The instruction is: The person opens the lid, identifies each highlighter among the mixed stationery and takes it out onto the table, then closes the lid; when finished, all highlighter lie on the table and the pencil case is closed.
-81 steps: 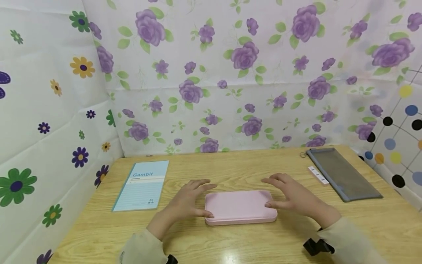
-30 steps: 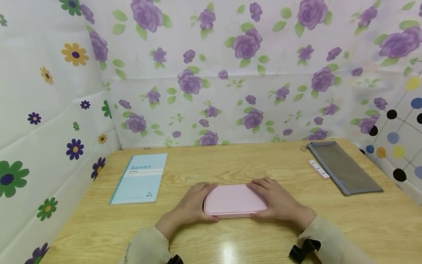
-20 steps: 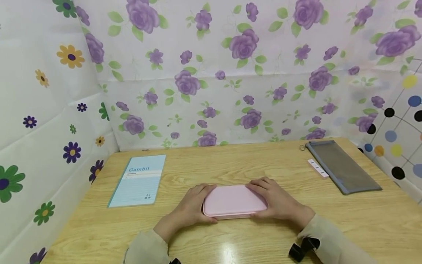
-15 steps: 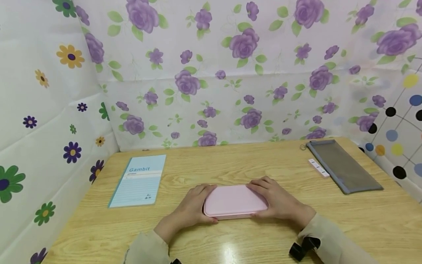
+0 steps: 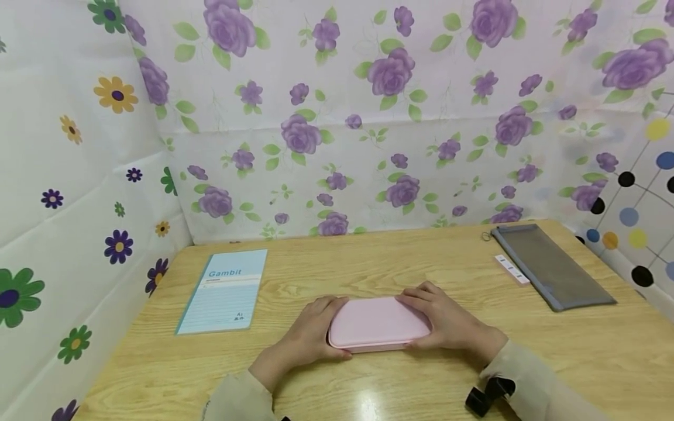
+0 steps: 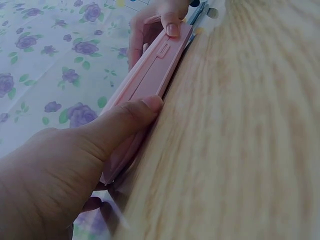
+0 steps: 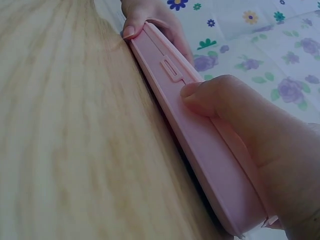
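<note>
A pink case (image 5: 376, 323) with rounded corners lies closed near the middle of the wooden table. My left hand (image 5: 310, 332) grips its left end, thumb on the front side and fingers round the back corner. At the other end my right hand (image 5: 447, 318) grips it the same way. In the left wrist view the left thumb presses the front side of the case (image 6: 150, 75), which has a small raised clasp. The right wrist view shows the right thumb beside that clasp on the case (image 7: 205, 145). The fingers behind the case are partly hidden.
A light blue notebook (image 5: 223, 292) lies at the left of the table (image 5: 337, 269). At the right are a grey mesh zip pouch (image 5: 558, 269) and a small white and pink strip (image 5: 512, 270) beside it. Flowered cloth (image 5: 353, 152) hangs behind the table.
Since the earliest frame both hands have moved in from hovering round the case's ends and grip it. The case has shifted slightly relative to the table. Over the last half second the grip looks the same.
</note>
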{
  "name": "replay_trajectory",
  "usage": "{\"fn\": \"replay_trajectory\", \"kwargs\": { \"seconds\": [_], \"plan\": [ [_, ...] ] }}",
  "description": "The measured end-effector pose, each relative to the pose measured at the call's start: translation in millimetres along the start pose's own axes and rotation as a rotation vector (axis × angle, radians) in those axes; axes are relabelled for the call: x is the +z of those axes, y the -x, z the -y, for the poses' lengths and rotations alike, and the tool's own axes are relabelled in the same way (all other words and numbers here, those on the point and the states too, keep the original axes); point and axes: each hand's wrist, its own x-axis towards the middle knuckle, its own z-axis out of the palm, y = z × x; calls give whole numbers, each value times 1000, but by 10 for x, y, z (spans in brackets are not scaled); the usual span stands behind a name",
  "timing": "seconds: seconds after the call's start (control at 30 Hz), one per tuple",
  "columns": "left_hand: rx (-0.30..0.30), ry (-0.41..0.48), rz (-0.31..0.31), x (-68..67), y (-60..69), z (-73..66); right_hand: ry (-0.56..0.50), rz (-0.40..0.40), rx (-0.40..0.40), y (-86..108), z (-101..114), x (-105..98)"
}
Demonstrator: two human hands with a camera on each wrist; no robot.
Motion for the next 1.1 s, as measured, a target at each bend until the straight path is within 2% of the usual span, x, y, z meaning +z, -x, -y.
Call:
{"fn": "replay_trajectory", "kwargs": {
  "seconds": [0.2, 0.3, 0.6, 0.73, 0.9, 1.0, 1.1],
  "plan": [
    [-6, 11, 3, -3, 24, -9, 2, -20, -29, -11, -10, 19],
    [-9, 4, 8, -1, 33, -13, 3, -5, -45, -22, -13, 11],
    [-32, 41, 14, -4, 5, -24, -104, 64, 64, -44, -1, -125],
    [-29, 35, -5, 7, -8, -3, -99, 100, 79, -57, 16, -177],
    [-8, 45, -22, 5, -8, 34, -78, 125, 50, -76, 27, -223],
    [-11, 86, -8, -16, 1, 45, -37, 112, 34, -77, 49, -268],
    [-28, 145, 5, -48, 8, 49, 7, 65, 32, -63, 86, -330]
  ]
}}
